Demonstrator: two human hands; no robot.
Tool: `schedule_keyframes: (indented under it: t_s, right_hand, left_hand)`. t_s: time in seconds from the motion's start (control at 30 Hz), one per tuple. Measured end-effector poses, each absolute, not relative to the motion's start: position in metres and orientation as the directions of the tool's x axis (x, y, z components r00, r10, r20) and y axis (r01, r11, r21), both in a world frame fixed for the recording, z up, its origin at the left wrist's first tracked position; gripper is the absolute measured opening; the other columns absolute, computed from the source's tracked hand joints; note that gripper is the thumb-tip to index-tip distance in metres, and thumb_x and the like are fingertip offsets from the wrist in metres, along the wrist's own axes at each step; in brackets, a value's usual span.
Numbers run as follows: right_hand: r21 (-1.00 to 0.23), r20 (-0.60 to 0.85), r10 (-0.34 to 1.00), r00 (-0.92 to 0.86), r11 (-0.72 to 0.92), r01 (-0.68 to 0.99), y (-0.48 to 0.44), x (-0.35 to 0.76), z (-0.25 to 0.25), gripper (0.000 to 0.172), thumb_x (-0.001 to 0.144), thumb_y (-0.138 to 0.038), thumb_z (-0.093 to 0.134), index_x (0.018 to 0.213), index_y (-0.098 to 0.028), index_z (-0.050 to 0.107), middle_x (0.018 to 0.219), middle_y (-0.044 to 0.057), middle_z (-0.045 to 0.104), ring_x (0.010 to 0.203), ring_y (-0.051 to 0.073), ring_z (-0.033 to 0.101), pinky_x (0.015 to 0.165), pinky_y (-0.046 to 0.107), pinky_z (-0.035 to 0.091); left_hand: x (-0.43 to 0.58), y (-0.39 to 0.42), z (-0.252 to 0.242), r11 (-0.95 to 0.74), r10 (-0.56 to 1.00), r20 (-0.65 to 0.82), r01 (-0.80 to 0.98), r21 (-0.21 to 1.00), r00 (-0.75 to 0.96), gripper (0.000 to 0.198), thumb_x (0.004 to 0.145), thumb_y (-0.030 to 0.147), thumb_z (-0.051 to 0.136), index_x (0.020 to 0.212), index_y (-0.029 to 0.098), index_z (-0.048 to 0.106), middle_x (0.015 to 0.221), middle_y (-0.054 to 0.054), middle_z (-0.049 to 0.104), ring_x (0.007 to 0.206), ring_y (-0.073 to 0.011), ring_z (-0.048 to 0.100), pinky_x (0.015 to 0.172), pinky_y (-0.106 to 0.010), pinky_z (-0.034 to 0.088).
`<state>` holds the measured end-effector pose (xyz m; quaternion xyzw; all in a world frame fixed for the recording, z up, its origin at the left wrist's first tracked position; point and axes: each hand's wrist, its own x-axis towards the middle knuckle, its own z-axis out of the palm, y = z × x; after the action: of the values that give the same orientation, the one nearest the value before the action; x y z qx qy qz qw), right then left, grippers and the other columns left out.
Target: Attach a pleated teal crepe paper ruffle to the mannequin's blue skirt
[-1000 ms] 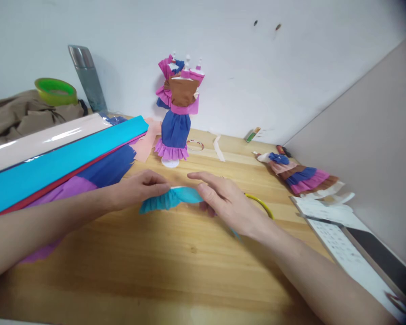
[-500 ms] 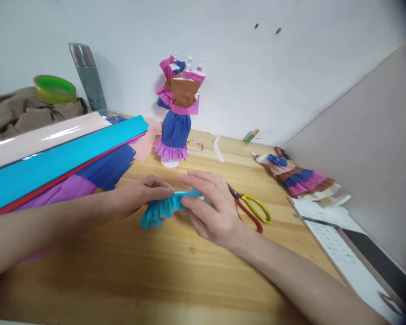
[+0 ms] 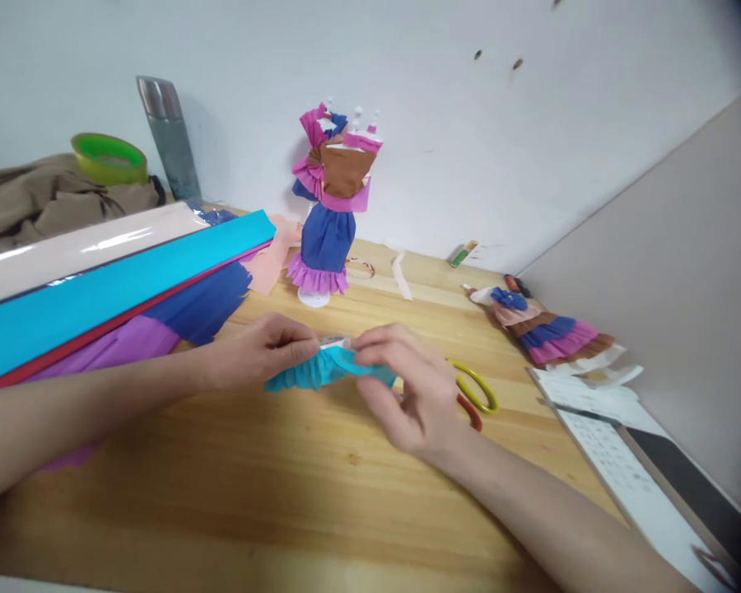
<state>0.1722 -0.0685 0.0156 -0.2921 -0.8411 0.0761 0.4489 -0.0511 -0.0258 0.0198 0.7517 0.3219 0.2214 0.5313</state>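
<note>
Both my hands hold a gathered strip of turquoise crepe paper [image 3: 321, 371] just above the wooden table [image 3: 235, 494]. My left hand [image 3: 259, 350] pinches its left part, with a bit of clear tape showing at the top edge. My right hand [image 3: 407, 387] pinches the right end between thumb and forefinger, the other fingers curled. Behind them stands a small mannequin [image 3: 330, 214] dressed in blue, pink and brown crepe paper.
Yellow-and-red scissors [image 3: 478, 391] lie just right of my right hand. Rolls and sheets of crepe paper [image 3: 111, 284] fill the left side. A second paper dress [image 3: 543, 329] lies at the right, near a white sheet and dark tablet [image 3: 654, 469]. A steel flask [image 3: 170, 136] leans at the wall.
My right hand went from lying flat over the strip to pinching its right end. The strip is now more gathered and held level between both hands.
</note>
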Motion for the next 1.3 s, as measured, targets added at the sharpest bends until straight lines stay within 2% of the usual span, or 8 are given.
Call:
schedule_keyframes:
  t_s: [0.07,0.13,0.23,0.37,0.57,0.77,1.03,1.3]
  right_hand:
    - [-0.643,0.505,0.782,-0.365,0.623,0.446,-0.065,0.174,0.021,0.026,0.096,-0.034,0.051,0.078,-0.02,0.064,0.074,0.005,0.067,0.069,0.018,0.062,0.064,0.031,0.047]
    - [-0.81,0.247,0.899,-0.361,0.396,0.433,-0.059,0.175,0.025,0.042,0.097,-0.048,0.046,0.069,-0.02,0.06,0.063,0.002,0.06,0.061,0.016,0.055,0.058,0.03,0.042]
    - [-0.9,0.0,0.914,-0.406,0.177,0.398,-0.051,0.177,0.026,0.053,0.09,-0.064,0.049,0.061,-0.02,0.055,0.057,0.0,0.05,0.055,0.014,0.046,0.054,0.028,0.035]
    - [-0.919,-0.127,0.91,-0.394,0.042,0.393,-0.047,0.177,0.024,0.044,0.077,-0.06,0.065,0.063,-0.019,0.06,0.06,-0.001,0.05,0.057,0.012,0.043,0.054,0.026,0.033]
    - [-0.907,-0.142,0.932,-0.334,0.013,0.42,-0.047,0.175,0.023,0.019,0.069,-0.037,0.07,0.07,-0.019,0.062,0.065,0.0,0.058,0.058,0.013,0.049,0.056,0.026,0.038]
    - [-0.847,0.036,0.922,-0.385,0.233,0.478,-0.053,0.173,0.024,0.015,0.077,-0.026,0.063,0.066,-0.02,0.055,0.062,-0.003,0.054,0.058,0.012,0.046,0.057,0.026,0.036]
    - [-0.795,0.064,0.921,-0.385,0.28,0.539,-0.065,0.165,0.021,0.014,0.082,-0.026,0.058,0.07,-0.02,0.054,0.067,-0.001,0.058,0.063,0.013,0.048,0.06,0.028,0.037]
    - [-0.772,0.025,0.942,-0.333,0.23,0.592,-0.06,0.165,0.019,0.016,0.08,-0.029,0.064,0.069,-0.018,0.062,0.06,-0.003,0.051,0.058,0.011,0.041,0.055,0.026,0.032]
  left_hand:
    - [-0.054,-0.025,0.021,-0.338,0.707,0.016,0.318,0.886,0.707,0.049,0.096,0.054,0.049,0.065,0.016,0.057,0.056,0.001,0.048,0.051,-0.0098,0.043,0.046,-0.02,0.03]
    - [-0.056,-0.026,0.023,-0.447,0.703,0.066,0.368,0.815,0.708,0.047,0.097,0.048,0.049,0.065,0.016,0.059,0.058,0.0,0.053,0.052,-0.0106,0.046,0.048,-0.021,0.031]
    - [-0.055,-0.027,0.026,-0.572,0.676,0.153,0.383,0.726,0.72,0.042,0.097,0.039,0.05,0.064,0.015,0.062,0.063,-0.002,0.058,0.056,-0.0115,0.051,0.054,-0.023,0.034]
    - [-0.053,-0.026,0.027,-0.679,0.59,0.198,0.349,0.646,0.782,0.038,0.1,0.031,0.046,0.069,0.015,0.063,0.067,-0.001,0.059,0.062,-0.0121,0.051,0.061,-0.023,0.036]
    - [-0.054,-0.023,0.024,-0.716,0.58,0.193,0.382,0.584,0.792,0.038,0.101,0.03,0.043,0.073,0.015,0.063,0.067,0.0,0.056,0.067,-0.0126,0.054,0.064,-0.023,0.037]
    - [-0.055,-0.022,0.021,-0.708,0.601,0.175,0.419,0.568,0.78,0.038,0.101,0.03,0.042,0.075,0.015,0.064,0.069,-0.001,0.056,0.068,-0.0127,0.055,0.065,-0.024,0.037]
    - [-0.052,-0.023,0.012,-0.722,0.606,0.223,0.41,0.558,0.763,0.04,0.103,0.035,0.04,0.071,0.016,0.056,0.067,-0.001,0.054,0.067,-0.0143,0.053,0.063,-0.026,0.036]
    - [-0.051,-0.027,0.01,-0.722,0.623,0.235,0.434,0.538,0.746,0.04,0.104,0.033,0.039,0.071,0.016,0.057,0.069,-0.002,0.056,0.07,-0.0147,0.054,0.066,-0.027,0.036]
